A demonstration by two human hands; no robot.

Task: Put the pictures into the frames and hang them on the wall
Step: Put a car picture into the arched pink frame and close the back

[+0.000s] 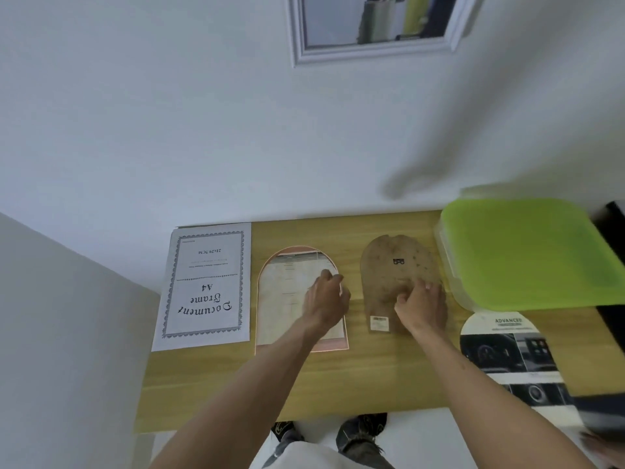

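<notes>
nearest: person's shoes [362, 431] just under the table [372, 384] edge, so they stand right against it w/ both arms reaching over. table is pale yellow wood grain, smooth and flat, pushed against the wall.

right side near edge: arch-cut picture [514, 363], glossy print w/ dark car-interior photos, lying loose, prob waiting its turn.

left hand [326, 299] lies on the arch frame [270, 299], fingers loosely curled at its right rim; can't tell if it pinches the rim or only steadies it. frame lies flat, thin pinkish border, rounded top, its clear front showing a pale printed insert. looks laid out open so a picture can go in.

right hand [421, 304] sits on the backing [389, 265], fingers curled down onto it, seemingly grasping the lower part; grip not fully clear. backing is brown fibreboard, matte and speckled, same arch shape, a small metal hanger near the top and a white sticker at the bottom. it lies just beside the frame, apart from it, so frame seems taken apart for loading.

far left: a4 sheet [204, 286], white paper w/ ornate border, flat.

far right: green lid [527, 252] on a clear plastic box, rounded corners.

beyond: white wall [169, 113] w/ a white moulded frame [372, 50] hung up, glass reflecting.
</notes>
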